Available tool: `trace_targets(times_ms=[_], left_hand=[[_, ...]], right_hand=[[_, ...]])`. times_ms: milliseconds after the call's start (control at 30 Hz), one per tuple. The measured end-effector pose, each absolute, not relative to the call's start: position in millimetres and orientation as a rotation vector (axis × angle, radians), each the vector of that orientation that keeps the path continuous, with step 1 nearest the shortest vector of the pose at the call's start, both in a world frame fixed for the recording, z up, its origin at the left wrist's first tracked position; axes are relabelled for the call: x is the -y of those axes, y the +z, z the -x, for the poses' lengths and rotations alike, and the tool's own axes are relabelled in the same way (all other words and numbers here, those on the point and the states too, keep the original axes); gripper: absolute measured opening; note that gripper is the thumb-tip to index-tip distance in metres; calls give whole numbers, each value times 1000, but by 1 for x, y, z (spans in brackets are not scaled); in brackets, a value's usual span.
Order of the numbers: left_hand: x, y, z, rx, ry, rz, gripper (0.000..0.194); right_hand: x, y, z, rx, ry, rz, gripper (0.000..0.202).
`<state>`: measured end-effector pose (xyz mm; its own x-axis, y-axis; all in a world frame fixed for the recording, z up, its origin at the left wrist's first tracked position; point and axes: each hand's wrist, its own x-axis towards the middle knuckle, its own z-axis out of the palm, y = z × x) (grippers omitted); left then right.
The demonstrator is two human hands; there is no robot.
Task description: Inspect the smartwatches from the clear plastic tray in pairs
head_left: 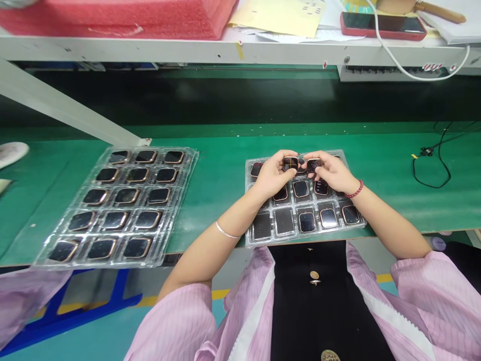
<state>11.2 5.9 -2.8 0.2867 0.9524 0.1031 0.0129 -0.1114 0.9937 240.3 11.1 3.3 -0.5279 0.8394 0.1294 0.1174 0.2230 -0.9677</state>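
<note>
Between thumb and fingers, my left hand (276, 173) pinches a square smartwatch face (290, 164) with a gold rim; its dark screen shows a yellow cross-like pattern. A second smartwatch face (313, 165), with faint lines lit on its screen, is gripped by my right hand (332, 170). Both hands are above a clear plastic tray (300, 239), close together. Several more gold-rimmed watch faces sit in its pockets, among them one (307, 222) in the front row. Two front-left pockets (262, 225) hold no watch. My hands hide part of the back row.
Another clear tray (191, 165) full of watch faces lies to the left on the green bench (218, 190). A black cable (432, 185) lies at the right. The shelf above holds red foam (112, 20), papers (278, 15) and a red-cased phone (383, 26). A slanted white post (75, 105) meets the bench.
</note>
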Motion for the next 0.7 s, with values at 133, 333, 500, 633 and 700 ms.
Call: trace_targets(times_ms=[133,333,500,633,700], left_hand=[[-6,-2,-12,-973,1061,-1429,43],[-6,-3,-13,-971,1049,-1429,42],[-5,-1,-12,-962,1038,-1422,39],[-4,1,-12,-972,1059,-1422,41],[-4,0,-12,-961,1058,-1413,38]], right_hand=[[-11,6,-239,1830,1327,847,50],[-12,5,-240,1816,1363,867,50],[-10,6,-239,1818,1345,853,53],[-10,6,-239,1826,1340,854,49],[-11,4,-240,1813,1364,871,45]])
